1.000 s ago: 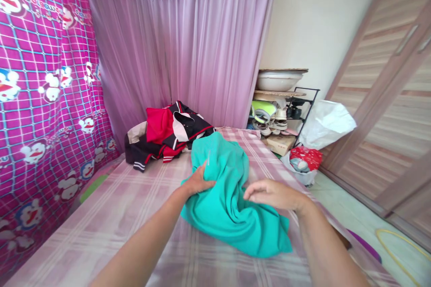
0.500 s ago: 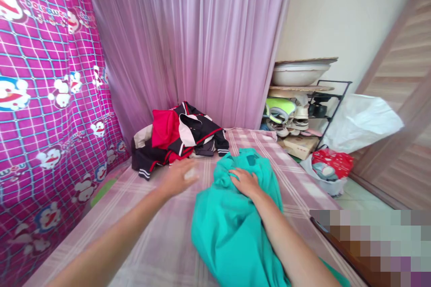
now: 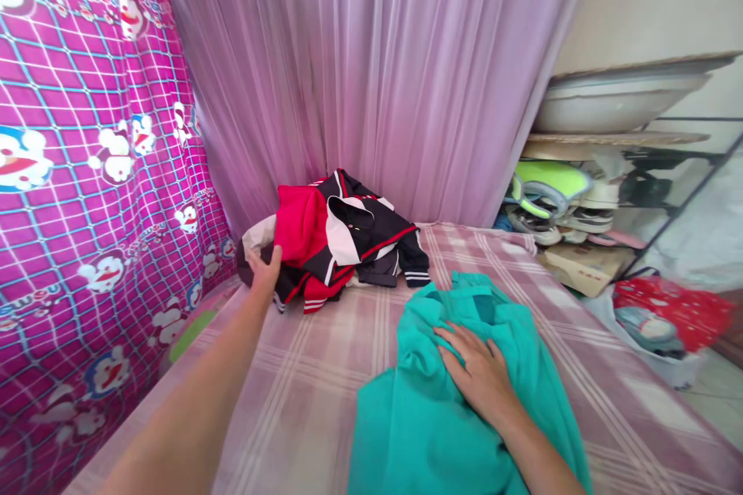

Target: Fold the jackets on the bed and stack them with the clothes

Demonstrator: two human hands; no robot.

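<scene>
A crumpled teal garment (image 3: 418, 425) lies on the bed toward the right, its narrow gathered end pointing away from me. My right hand (image 3: 473, 367) rests on top of it, fingers stretched out over the folds. Farther back sits a pile of clothes: a black jacket (image 3: 386, 236) with white and red trim and striped cuffs, and a bright red piece (image 3: 299, 224) at its left. My left hand (image 3: 264, 274) reaches to the left front edge of this pile, thumb and fingers apart, touching the cloth. Its fingertips are partly hidden against the dark fabric.
The bed has a plaid sheet (image 3: 307, 387). A purple curtain (image 3: 383, 77) hangs behind it, and a pink patterned curtain (image 3: 110, 193) on the left. To the right are a rack with shoes (image 3: 589, 218), a large basin (image 3: 615, 104) and a bag with red cloth (image 3: 667, 313).
My left hand has moved forward and left, from above the sheet to the clothes pile. My right hand stays on the teal garment. The view has shifted closer.
</scene>
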